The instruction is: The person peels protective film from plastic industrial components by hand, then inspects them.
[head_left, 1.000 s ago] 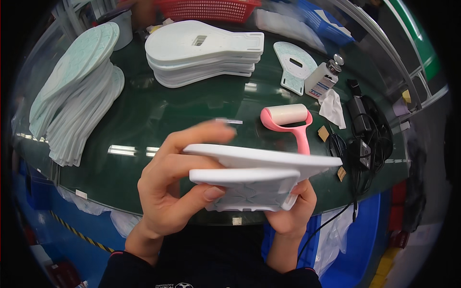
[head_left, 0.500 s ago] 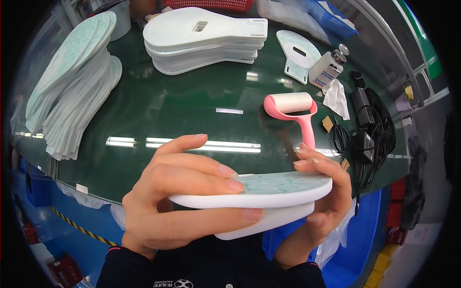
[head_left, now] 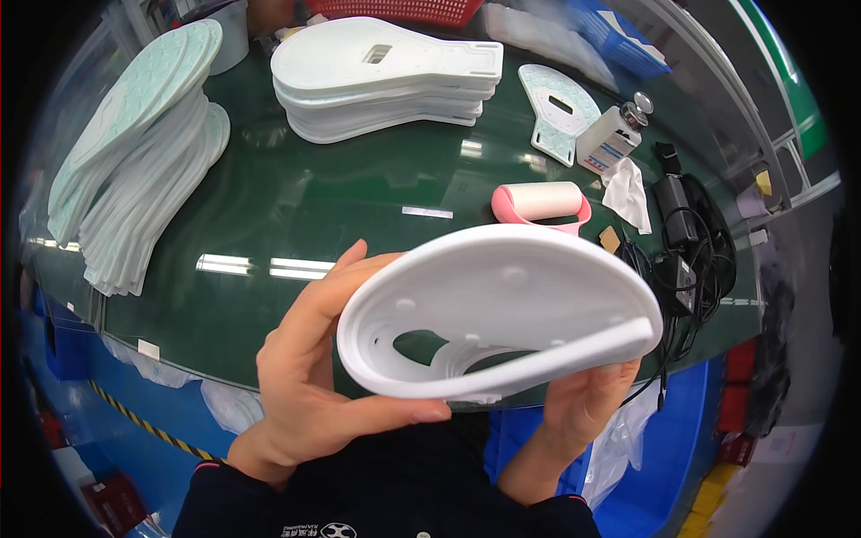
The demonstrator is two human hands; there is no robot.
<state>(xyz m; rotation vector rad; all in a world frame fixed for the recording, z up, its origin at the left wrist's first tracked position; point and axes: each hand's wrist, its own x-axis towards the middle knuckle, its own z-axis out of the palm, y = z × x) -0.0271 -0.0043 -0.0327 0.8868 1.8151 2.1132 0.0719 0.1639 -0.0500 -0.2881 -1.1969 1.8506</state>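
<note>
A white moulded plastic part (head_left: pixel 511 278) is held up in front of me, its hollow underside showing with a raised rim, small bosses and an oval opening. My left hand (head_left: pixel 309 359) grips its left end, thumb along the lower edge and fingers behind. My right hand (head_left: pixel 587 403) is closed on the lower right edge, most of its fingers hidden behind the part. Just beyond the part, on the green table (head_left: pixel 341 197), lies a pink-framed roller (head_left: pixel 540 201) with a white cylinder; its handle is hidden.
Paddle-shaped white panels are stacked at the back (head_left: pixel 359 67) and fanned out in a pile at left (head_left: pixel 134 179). A single patterned panel (head_left: pixel 556 143), a pump bottle (head_left: pixel 610 139), a white cloth (head_left: pixel 627 193) and black cables with adapters (head_left: pixel 682 215) occupy the right side.
Both hands have turned the part, so its hollow underside has come into view in place of the pale green patterned face. It now covers the roller's handle.
</note>
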